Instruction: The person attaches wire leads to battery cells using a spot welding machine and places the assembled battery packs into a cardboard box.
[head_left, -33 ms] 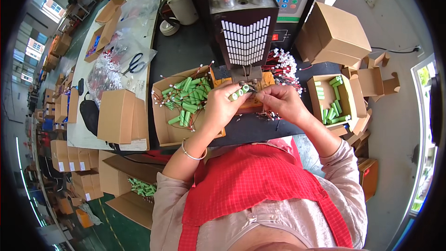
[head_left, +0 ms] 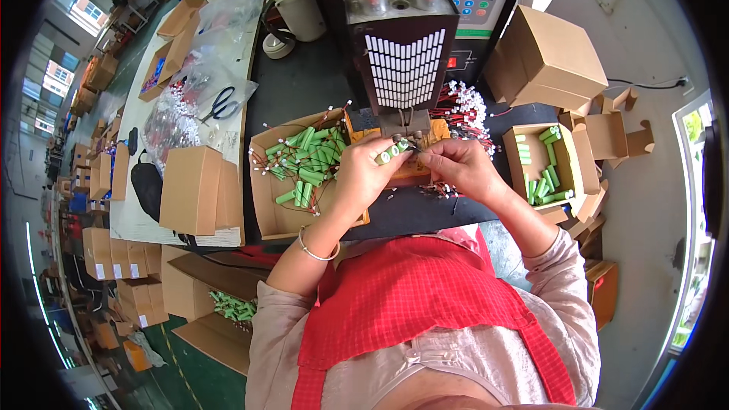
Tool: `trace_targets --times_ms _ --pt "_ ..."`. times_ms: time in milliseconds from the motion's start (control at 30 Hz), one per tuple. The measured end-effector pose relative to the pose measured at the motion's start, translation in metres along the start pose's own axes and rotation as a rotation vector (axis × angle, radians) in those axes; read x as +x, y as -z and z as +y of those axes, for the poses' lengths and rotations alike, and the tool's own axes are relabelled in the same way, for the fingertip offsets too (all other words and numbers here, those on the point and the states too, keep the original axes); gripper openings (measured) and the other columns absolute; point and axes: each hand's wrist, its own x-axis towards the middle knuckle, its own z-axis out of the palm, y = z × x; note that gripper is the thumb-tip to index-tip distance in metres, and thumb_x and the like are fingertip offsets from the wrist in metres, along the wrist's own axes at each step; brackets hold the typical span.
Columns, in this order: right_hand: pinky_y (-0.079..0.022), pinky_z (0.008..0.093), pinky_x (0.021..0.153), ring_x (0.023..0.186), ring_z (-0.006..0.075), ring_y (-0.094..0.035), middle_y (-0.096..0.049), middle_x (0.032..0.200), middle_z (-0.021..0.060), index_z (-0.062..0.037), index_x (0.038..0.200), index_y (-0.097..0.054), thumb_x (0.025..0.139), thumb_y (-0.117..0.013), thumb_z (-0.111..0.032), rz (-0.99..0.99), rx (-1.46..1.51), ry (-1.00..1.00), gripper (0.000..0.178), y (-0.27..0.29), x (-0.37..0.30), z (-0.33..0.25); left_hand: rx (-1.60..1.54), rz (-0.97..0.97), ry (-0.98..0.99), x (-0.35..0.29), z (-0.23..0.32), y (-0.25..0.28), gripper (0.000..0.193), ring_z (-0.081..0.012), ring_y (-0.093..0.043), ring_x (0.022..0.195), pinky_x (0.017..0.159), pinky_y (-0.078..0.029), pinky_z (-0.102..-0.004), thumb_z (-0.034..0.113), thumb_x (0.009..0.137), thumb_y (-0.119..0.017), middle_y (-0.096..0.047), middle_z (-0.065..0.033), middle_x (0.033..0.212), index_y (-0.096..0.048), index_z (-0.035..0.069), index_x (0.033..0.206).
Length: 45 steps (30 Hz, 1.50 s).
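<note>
My left hand (head_left: pixel 363 171) is closed around a short row of green cylindrical battery cells (head_left: pixel 392 153), their pale ends turned toward me. Close on its right, my right hand (head_left: pixel 462 168) pinches thumb and finger together at the cells' right end. What sits in that pinch is too small to make out, perhaps a wire lead. Both hands are just below the electrodes (head_left: pixel 405 137) of a spot welding machine (head_left: pixel 402 64), in front of a yellowish-brown block (head_left: pixel 410 176). A bangle circles my left wrist.
A cardboard box of wired green cells (head_left: pixel 262 216) stands left of my hands. On the right is an open box with loose cells (head_left: pixel 573 175). White-plugged red and black leads (head_left: pixel 467 110) lie behind my right hand. Scissors (head_left: pixel 219 103) rest on the left table.
</note>
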Motion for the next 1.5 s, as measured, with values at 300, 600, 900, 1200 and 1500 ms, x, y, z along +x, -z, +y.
trace_targets --times_ms 300,600,900,1200,1500 --pt "-0.036 0.0197 0.043 0.048 0.0031 -0.045 -0.055 0.059 -0.001 -0.0009 0.08 -0.063 0.086 -0.059 -0.021 -0.047 0.029 -0.087 0.021 0.002 0.015 -0.001 0.076 -0.009 -0.026 0.007 -0.007 -0.004 0.017 -0.0285 -0.062 0.068 0.059 -0.048 -0.0329 0.011 0.072 -0.068 -0.063 -0.0127 0.078 -0.064 0.002 0.086" --pt "-0.035 0.0191 0.043 0.046 0.0028 -0.044 -0.053 0.057 -0.0021 -0.0019 0.076 -0.063 0.086 -0.058 -0.019 -0.12 0.079 -0.109 0.02 0.005 0.013 -0.003 0.074 0.008 -0.054 0.006 -0.009 -0.005 0.016 -0.0298 -0.06 0.064 0.056 -0.047 -0.0348 0.012 0.072 -0.069 -0.06 -0.0126 0.073 -0.064 0.001 0.082" --pt "-0.031 0.0184 0.042 0.045 0.0024 -0.042 -0.051 0.055 -0.0032 -0.0028 0.072 -0.062 0.085 -0.059 -0.02 -0.176 0.121 -0.127 0.021 0.008 0.021 0.0 0.042 0.022 -0.092 0.006 -0.01 -0.006 0.017 -0.0295 -0.061 0.065 0.058 -0.047 -0.0331 0.01 0.072 -0.068 -0.061 -0.013 0.075 -0.064 0.001 0.086" --pt "-0.049 0.0221 0.059 0.064 0.0073 -0.059 -0.062 0.071 0.0007 0.0004 0.092 -0.064 0.084 -0.062 -0.013 -0.251 0.29 -0.049 0.016 0.019 0.001 0.003 0.071 -0.007 0.022 -0.003 -0.006 0.004 0.021 -0.0168 -0.058 0.06 0.055 -0.045 -0.0272 0.012 0.075 -0.069 -0.063 -0.01 0.078 -0.065 -0.001 0.091" --pt "-0.051 0.022 0.061 0.068 0.0074 -0.059 -0.064 0.077 0.003 0.0007 0.091 -0.065 0.083 -0.063 -0.011 -0.194 0.174 0.199 0.014 0.001 -0.021 0.003 -0.878 -0.246 0.462 -0.019 -0.012 0.023 0.031 -0.0001 -0.044 0.055 0.042 -0.029 -0.0137 0.007 0.077 -0.069 -0.063 -0.0047 0.086 -0.058 0.005 0.106"
